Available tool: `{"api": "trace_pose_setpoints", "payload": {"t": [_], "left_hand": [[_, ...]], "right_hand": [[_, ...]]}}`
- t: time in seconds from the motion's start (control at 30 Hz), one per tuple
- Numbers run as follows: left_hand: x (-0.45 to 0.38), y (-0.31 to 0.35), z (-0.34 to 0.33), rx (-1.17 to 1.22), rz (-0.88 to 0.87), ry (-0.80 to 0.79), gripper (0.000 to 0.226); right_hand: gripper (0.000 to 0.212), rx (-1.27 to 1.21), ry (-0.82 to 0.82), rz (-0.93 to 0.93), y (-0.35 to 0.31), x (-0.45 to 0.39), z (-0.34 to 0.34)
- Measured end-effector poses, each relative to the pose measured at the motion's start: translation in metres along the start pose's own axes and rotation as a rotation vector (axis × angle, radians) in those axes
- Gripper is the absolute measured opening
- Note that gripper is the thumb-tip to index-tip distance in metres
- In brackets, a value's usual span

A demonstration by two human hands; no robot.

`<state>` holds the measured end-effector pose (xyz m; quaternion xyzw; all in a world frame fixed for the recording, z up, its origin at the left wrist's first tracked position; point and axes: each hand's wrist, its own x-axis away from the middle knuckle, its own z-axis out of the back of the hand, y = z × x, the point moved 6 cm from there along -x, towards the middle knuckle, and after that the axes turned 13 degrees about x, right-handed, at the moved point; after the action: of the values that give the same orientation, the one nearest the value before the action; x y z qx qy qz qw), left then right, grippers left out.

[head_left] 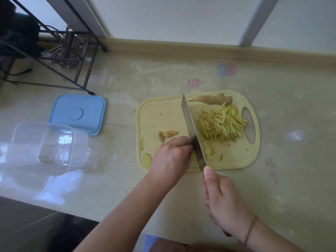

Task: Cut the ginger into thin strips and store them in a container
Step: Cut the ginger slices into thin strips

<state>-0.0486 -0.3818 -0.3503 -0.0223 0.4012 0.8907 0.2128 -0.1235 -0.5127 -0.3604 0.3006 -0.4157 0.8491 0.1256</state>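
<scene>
A pale yellow cutting board [163,113] lies on the counter. A pile of thin ginger strips [221,124] sits on its right half, and an uncut ginger root [211,99] lies at its far edge. My right hand [221,202] grips the handle of a cleaver [190,124], whose blade stands edge-down on the board left of the strips. My left hand [172,157], fingers curled, holds a ginger piece against the blade's left face; that piece is mostly hidden. Ginger scraps [168,134] lie on the board's left half.
A clear plastic container [45,148] stands on the counter at the left, with its blue lid [78,114] just behind it. A dark metal rack [60,51] stands at the back left. The counter's front edge runs below the container.
</scene>
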Motion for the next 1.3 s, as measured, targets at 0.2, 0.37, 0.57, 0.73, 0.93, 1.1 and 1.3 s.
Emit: {"api": "trace_pose_setpoints", "payload": {"t": [0.2, 0.37, 0.57, 0.73, 0.93, 1.1, 1.3], "left_hand": [[0.003, -0.003, 0.003, -0.005, -0.011, -0.030, 0.016], [0.001, -0.002, 0.002, -0.008, -0.018, -0.034, 0.016], [0.002, -0.001, 0.003, -0.001, -0.035, -0.024, 0.017], [0.000, -0.006, 0.008, 0.080, 0.025, 0.003, 0.025], [0.007, -0.006, 0.014, 0.145, 0.032, 0.100, 0.007], [0.014, -0.004, 0.009, 0.070, 0.001, 0.184, 0.008], [0.012, -0.007, 0.001, 0.037, -0.001, 0.175, 0.005]], "right_hand": [[0.074, -0.052, -0.079, -0.061, 0.004, -0.009, 0.029], [0.079, 0.007, -0.045, 0.012, -0.007, -0.013, 0.027], [0.065, 0.033, -0.031, 0.029, -0.017, -0.024, 0.038], [0.057, -0.151, -0.181, -0.086, -0.012, -0.015, 0.039], [0.064, -0.050, -0.105, 0.000, -0.019, 0.000, 0.034], [0.066, -0.010, -0.103, -0.002, -0.016, 0.005, 0.028], [0.067, 0.004, -0.099, -0.005, -0.014, 0.005, 0.024]]}}
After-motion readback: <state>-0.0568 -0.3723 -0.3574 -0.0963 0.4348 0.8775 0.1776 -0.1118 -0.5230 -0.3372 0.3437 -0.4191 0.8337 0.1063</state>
